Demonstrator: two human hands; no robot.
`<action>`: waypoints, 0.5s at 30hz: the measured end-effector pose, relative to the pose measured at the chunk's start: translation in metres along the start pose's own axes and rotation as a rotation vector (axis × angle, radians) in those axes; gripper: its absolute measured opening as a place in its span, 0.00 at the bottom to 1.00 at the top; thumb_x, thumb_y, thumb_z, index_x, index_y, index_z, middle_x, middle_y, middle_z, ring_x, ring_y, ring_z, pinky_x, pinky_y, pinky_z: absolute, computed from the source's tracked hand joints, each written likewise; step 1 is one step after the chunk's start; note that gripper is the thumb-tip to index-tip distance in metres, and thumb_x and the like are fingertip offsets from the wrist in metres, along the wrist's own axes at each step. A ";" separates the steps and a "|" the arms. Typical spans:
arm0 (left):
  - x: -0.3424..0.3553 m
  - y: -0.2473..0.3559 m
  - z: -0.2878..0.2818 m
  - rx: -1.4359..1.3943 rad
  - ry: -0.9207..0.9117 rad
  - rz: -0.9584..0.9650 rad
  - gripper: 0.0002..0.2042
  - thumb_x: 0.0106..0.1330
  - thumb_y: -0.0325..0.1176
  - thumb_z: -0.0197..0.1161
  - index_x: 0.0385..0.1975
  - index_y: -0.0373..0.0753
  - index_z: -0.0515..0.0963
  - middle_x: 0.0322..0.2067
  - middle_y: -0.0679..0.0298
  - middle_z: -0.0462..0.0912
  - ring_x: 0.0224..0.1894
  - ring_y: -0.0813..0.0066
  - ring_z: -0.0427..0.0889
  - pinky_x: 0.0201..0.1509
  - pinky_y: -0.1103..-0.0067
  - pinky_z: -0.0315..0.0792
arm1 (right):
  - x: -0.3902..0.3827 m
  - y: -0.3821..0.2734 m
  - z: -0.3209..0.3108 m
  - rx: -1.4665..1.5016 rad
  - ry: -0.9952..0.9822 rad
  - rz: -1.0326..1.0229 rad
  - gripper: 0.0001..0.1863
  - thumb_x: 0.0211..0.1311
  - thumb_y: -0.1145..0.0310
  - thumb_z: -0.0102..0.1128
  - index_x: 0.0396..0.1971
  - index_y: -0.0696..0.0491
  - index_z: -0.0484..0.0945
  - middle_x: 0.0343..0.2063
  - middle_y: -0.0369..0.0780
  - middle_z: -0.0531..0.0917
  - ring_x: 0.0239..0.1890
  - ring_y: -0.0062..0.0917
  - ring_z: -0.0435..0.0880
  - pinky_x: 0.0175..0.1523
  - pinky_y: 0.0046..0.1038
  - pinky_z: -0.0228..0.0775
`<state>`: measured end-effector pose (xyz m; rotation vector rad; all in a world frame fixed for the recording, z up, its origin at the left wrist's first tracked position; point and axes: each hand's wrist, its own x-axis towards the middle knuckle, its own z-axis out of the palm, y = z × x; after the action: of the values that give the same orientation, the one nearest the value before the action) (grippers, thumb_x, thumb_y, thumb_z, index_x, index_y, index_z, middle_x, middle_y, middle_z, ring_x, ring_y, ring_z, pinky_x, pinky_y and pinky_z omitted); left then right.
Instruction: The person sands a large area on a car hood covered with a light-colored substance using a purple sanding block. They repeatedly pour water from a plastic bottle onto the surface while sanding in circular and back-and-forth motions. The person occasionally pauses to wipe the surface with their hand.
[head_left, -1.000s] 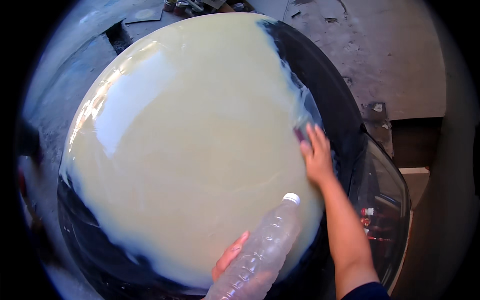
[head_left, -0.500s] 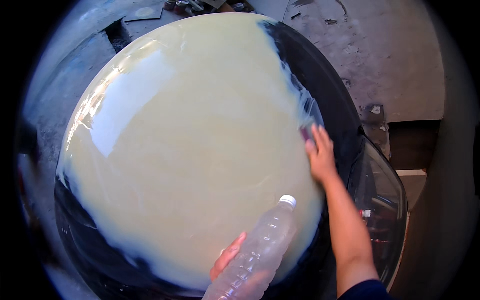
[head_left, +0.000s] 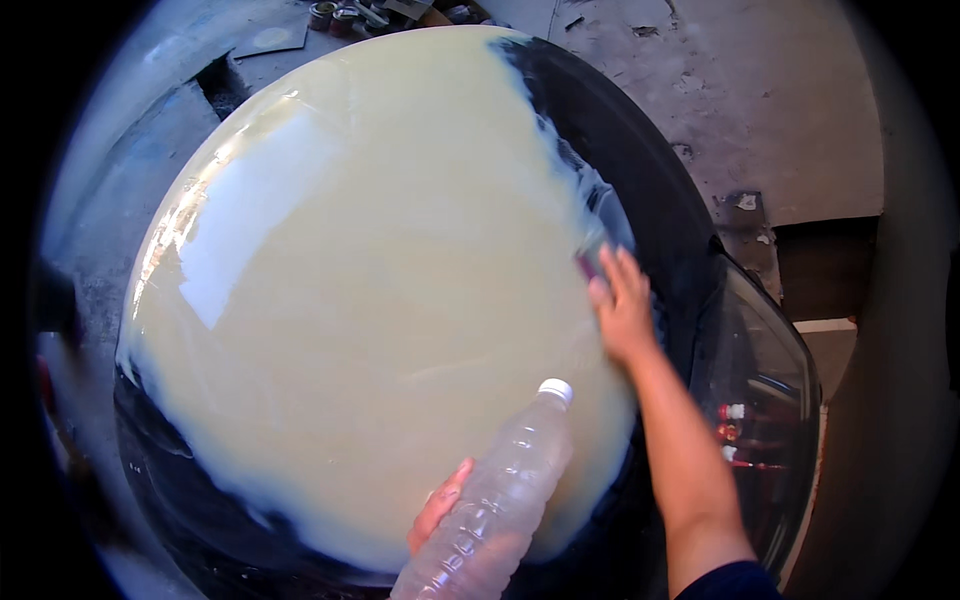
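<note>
A glossy, curved car body panel [head_left: 400, 250] fills the middle, with a wide cream-coloured area fading to black at its edges. My right hand [head_left: 626, 315] lies on its right side, where cream meets black. Under those fingers is a small dark purple-grey sanding pad [head_left: 586, 263], partly hidden. Milky wet streaks [head_left: 598, 195] run along the border just beyond it. My left hand [head_left: 440, 505] grips a clear ribbed plastic bottle [head_left: 500, 490] with a white cap, tilted above the near part of the panel; the bottle hides most of that hand.
A clear car lamp [head_left: 755, 400] adjoins the panel on the right. Several small cans [head_left: 343, 18] and scraps stand on the floor beyond the far edge, near a dark flat board [head_left: 270, 40]. A dark recess [head_left: 828, 275] lies to the right.
The view has shifted slightly, so the panel's far edge sits further left. My right hand and the pad stay along the cream-black border. The bottle appears a little further left and higher.
</note>
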<state>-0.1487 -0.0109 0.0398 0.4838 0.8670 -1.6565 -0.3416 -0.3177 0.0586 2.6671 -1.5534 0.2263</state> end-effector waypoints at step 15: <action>-0.018 -0.014 0.024 0.427 -0.145 0.410 0.36 0.47 0.14 0.68 0.60 0.37 0.63 0.54 0.56 0.72 0.44 0.63 0.81 0.43 0.68 0.81 | 0.048 0.022 -0.008 -0.034 0.078 0.147 0.26 0.65 0.56 0.56 0.62 0.43 0.71 0.64 0.48 0.67 0.62 0.48 0.66 0.65 0.42 0.58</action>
<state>-0.1543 -0.0165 0.0722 0.7670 0.2744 -1.4667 -0.3381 -0.3689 0.0729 2.4882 -1.7145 0.3027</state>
